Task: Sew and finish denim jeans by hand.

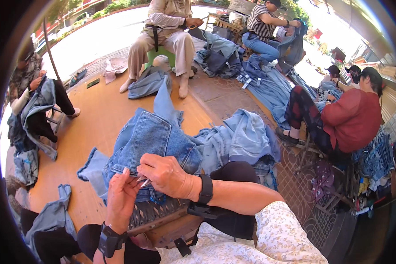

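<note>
A pair of blue jeans (150,132) lies bunched over my lap, with a back pocket facing up. My left hand (121,193) pinches the edge of the jeans at their near left side, thumb and fingers closed on the denim. Close beside it, my right hand (168,175) is closed around a small pointed metal tool (144,182). Only the tool's thin silver tips show below the fingers, near my left fingertips; the rest is hidden in the fist, so its exact kind is unclear.
More denim (246,136) is heaped just right of the jeans. Ahead, a person in beige (167,26) sits on a green stool (163,55). A person in a red top (354,114) sits at right, near long denim piles (268,97). Another person handles denim (39,105) at left.
</note>
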{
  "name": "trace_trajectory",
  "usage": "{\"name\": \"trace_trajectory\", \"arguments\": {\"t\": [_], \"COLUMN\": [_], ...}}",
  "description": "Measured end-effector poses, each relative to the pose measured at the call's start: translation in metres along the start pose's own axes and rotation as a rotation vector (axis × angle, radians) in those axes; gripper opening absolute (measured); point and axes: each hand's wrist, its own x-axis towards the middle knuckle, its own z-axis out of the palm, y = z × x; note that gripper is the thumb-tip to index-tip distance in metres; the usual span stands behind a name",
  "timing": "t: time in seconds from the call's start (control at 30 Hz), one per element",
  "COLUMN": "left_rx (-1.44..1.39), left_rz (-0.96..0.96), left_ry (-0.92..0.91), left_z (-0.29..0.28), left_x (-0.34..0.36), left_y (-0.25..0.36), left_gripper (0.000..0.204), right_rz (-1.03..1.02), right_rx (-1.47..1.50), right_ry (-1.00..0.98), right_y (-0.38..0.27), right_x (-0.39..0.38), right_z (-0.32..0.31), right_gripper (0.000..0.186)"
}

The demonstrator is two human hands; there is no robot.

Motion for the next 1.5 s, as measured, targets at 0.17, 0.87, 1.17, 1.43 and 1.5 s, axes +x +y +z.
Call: {"name": "trace_trajectory", "arguments": {"t": [0.17, 0.87, 1.17, 1.43, 1.5], "left_rx": [0.041, 0.135, 0.205, 1.240, 1.476], "left_rz": [0.018, 0.029, 0.050, 0.720, 0.879], "left_ry": [-0.048, -0.089, -0.228, 0.110, 0.184], "left_z": [-0.013, 0.004, 0.025, -0.003, -0.006], "left_x": [0.002, -0.003, -0.009, 0.003, 0.007], "left_y": [0.006, 0.023, 0.038, 0.036, 0.032], "left_gripper": [0.016, 0.017, 0.054, 0.044, 0.046], "right_rz": [0.016, 0.006, 0.140, 0.148, 0.121], "right_rx": [0.042, -0.063, -0.339, -0.119, -0.080], "right_ry": [-0.042, -0.070, 0.032, 0.136, 0.156], "right_y": [-0.003, -0.018, 0.014, 0.017, 0.016], "right_x": [0.005, -0.003, 0.007, 0.013, 0.015], "right_z": [0.002, -0.002, 0.009, 0.000, 0.002], "right_gripper": [0.012, 0.034, 0.036, 0.024, 0.023]}}
